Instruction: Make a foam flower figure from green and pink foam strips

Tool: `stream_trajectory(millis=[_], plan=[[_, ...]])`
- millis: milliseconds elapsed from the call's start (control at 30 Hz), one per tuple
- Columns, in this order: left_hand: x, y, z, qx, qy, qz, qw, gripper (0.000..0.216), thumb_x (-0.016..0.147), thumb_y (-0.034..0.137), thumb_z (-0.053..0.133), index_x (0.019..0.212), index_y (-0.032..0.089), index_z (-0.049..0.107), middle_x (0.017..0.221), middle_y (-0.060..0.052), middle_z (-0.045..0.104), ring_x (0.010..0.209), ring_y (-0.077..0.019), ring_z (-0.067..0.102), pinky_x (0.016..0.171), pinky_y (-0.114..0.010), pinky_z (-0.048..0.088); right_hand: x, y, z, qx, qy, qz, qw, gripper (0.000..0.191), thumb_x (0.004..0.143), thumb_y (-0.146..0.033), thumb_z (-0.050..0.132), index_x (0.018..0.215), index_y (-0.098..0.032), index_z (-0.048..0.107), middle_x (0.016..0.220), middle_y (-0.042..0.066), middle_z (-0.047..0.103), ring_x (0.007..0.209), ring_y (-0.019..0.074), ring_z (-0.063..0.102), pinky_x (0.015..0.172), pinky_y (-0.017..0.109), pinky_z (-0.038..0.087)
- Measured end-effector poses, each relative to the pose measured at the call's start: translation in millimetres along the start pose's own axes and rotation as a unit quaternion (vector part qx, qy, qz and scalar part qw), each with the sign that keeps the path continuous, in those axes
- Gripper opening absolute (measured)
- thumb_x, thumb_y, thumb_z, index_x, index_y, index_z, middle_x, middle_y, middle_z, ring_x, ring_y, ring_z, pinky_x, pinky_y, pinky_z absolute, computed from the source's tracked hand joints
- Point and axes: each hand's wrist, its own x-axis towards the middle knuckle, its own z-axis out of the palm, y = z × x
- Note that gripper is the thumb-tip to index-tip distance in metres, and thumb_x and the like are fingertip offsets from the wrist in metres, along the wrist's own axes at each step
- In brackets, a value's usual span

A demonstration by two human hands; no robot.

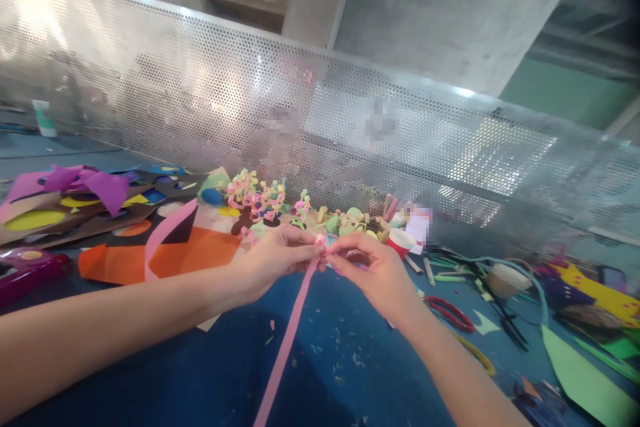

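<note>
A long, narrow pink strip (287, 341), of paper or thin foam, runs from my fingertips down to the lower edge of the view. My left hand (267, 259) pinches its upper end between thumb and fingers. Close beside it, my right hand (373, 270) pinches the same end, where the strip forms a small pink bunch (321, 240). Fingers partly hide that bunch, so its exact shape cannot be made out. Just beyond my hands stand several small looped figures (270, 200) in pink, yellow and green.
Orange sheet (195, 257), purple scraps (107, 187) and a magenta tool (30, 273) lie left. To the right are a red-and-white cup (401, 242), red-handled scissors (450, 313), a tape roll (507, 279) and a light green sheet (583, 377). A perforated metal panel (200, 87) borders the blue table.
</note>
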Motion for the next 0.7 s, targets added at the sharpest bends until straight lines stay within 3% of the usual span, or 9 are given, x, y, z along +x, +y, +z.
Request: stream_trajectory(millis=[267, 533, 700], plan=[[0.3, 3.1, 0.9, 0.133, -0.009, 0.043, 0.99, 0.02, 0.074, 0.033, 0.059, 0.084, 0.018, 0.067, 0.077, -0.002, 0.069, 0.076, -0.0147, 0.062, 0.075, -0.028, 0.046, -0.1, 1.4, 2.0, -0.081, 0.057, -0.023, 0.995, 0.009, 0.077, -0.028, 0.058, 0.077, -0.022, 0.063, 0.08, 0.001, 0.063, 0.07, 0.0132, 0.059, 0.066, 0.029, 0.051], [3.6, -1.9, -2.7, 0.192, -0.017, 0.071, 0.979, 0.015, 0.072, 0.029, 0.061, 0.079, 0.018, 0.068, 0.071, 0.0, 0.068, 0.071, -0.014, 0.062, 0.069, -0.025, 0.047, -2.2, -1.8, 8.4, -0.185, 0.088, -0.05, 0.978, 0.005, 0.076, -0.024, 0.059, 0.073, -0.02, 0.06, 0.077, 0.001, 0.059, 0.065, 0.0128, 0.056, 0.064, 0.028, 0.05], [6.0, -5.9, -4.7, 0.219, -0.024, 0.072, 0.973, 0.017, 0.07, 0.03, 0.062, 0.081, 0.018, 0.067, 0.072, 0.0, 0.067, 0.069, -0.0142, 0.062, 0.066, -0.025, 0.047, -2.3, 2.7, 11.1, -0.167, 0.084, -0.03, 0.982, 0.005, 0.075, -0.024, 0.059, 0.076, -0.02, 0.057, 0.08, 0.002, 0.057, 0.065, 0.0126, 0.057, 0.063, 0.028, 0.051]])
